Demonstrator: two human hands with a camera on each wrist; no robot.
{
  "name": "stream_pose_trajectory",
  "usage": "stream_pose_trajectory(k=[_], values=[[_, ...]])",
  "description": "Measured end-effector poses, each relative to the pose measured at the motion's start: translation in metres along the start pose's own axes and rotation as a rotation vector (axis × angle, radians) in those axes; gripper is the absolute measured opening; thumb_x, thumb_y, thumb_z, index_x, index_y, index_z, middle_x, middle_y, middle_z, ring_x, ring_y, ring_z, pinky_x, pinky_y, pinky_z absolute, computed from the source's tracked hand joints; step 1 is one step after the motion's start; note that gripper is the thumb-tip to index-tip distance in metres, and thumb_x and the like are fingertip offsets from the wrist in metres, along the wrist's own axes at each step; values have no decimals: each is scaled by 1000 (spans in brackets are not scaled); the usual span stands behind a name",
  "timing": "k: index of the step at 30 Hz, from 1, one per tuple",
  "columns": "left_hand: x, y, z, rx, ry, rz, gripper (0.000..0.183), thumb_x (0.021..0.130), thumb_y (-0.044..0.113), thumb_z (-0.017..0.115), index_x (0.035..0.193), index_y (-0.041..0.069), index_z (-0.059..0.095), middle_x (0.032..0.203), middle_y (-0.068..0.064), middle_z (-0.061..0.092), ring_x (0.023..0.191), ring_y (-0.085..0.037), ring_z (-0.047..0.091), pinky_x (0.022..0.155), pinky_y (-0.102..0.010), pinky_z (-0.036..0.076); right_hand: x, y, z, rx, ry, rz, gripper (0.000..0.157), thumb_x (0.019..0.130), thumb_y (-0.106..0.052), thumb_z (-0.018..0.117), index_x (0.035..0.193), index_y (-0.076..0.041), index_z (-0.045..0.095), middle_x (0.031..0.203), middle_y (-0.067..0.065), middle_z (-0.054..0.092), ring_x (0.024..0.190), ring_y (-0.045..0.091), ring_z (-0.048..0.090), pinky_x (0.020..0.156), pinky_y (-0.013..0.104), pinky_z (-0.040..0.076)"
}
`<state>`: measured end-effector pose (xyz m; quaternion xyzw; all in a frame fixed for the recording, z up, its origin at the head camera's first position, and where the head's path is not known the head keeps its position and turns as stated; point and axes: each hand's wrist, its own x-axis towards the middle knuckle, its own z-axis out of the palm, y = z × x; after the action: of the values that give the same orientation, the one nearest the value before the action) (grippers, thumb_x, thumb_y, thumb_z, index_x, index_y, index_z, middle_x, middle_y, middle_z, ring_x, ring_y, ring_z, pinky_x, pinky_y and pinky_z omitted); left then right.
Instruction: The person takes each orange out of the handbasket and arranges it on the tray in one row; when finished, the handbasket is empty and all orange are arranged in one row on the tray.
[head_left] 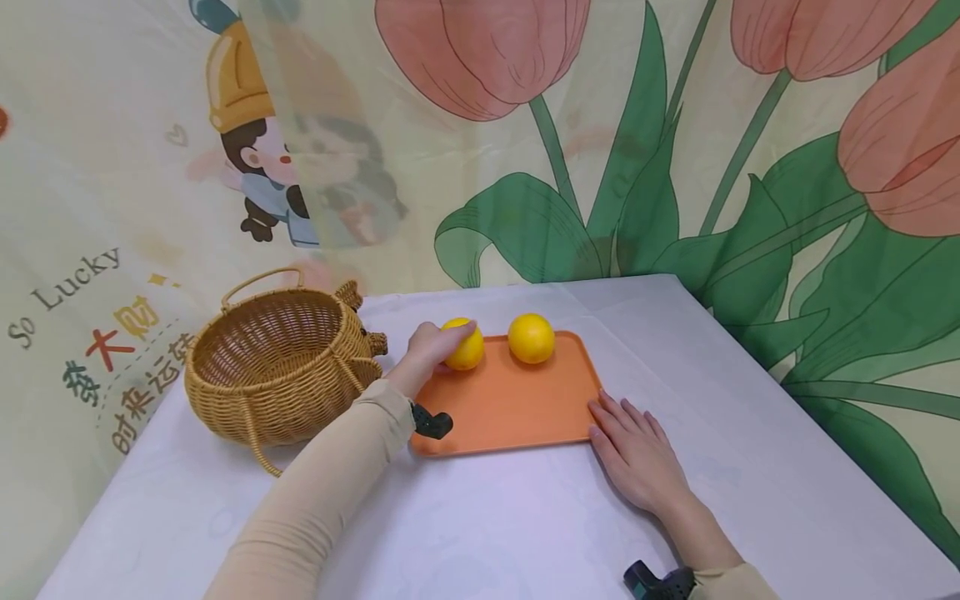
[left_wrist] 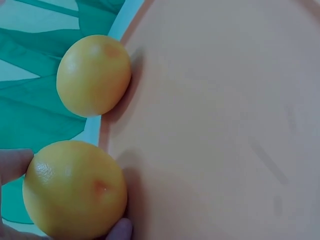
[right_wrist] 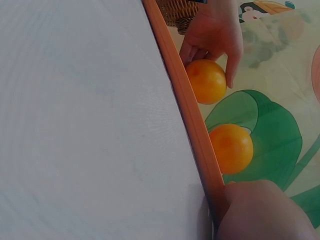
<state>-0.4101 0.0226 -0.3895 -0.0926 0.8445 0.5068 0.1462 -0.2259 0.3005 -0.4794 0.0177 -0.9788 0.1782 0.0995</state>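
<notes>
My left hand (head_left: 424, 354) grips a yellow-orange orange (head_left: 467, 353) at the tray's far left, thumb on one side and fingers on the other. The left wrist view shows the thumb and a fingertip against the held orange (left_wrist: 75, 192). To its right, a second orange (head_left: 532, 338) sits by the far rim of the flat orange tray (head_left: 510, 412), untouched. My right hand (head_left: 637, 458) lies with fingers extended at the tray's right edge, fingertips touching the rim. In the right wrist view, part of that hand (right_wrist: 267, 212) covers the near end of the rim.
A woven wicker basket (head_left: 277, 367) with a handle and an animal-like snout stands left of the tray, close to my left forearm. A white cloth (head_left: 450, 525) covers the table. Behind hangs a curtain (head_left: 525, 208) printed with tulips and a cartoon figure.
</notes>
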Motion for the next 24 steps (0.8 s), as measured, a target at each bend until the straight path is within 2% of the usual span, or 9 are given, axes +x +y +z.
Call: stream_pose_trajectory(k=[10,19,24], values=[[5,0,0,11,6,4,82,91,56,71,139,-3,42,121,-16,51,110,-28,56,87,-35,59,-1,-2,-1,1,4,-5,58,108,-46,44,155,-12,45,164,9,32,150,41,24,120,65,9],[9,2,3,-32,1,-3,82,91,54,73,140,-3,41,123,-16,50,111,-28,55,90,-36,58,-1,-2,-2,12,7,-18,58,108,-46,43,155,-13,46,164,9,33,150,40,24,120,64,9],[11,2,3,-39,2,-2,78,90,54,74,135,-3,45,119,-15,52,107,-27,57,87,-37,59,-2,-1,-2,13,7,-20,58,108,-46,44,155,-13,46,164,9,33,150,40,24,120,64,9]])
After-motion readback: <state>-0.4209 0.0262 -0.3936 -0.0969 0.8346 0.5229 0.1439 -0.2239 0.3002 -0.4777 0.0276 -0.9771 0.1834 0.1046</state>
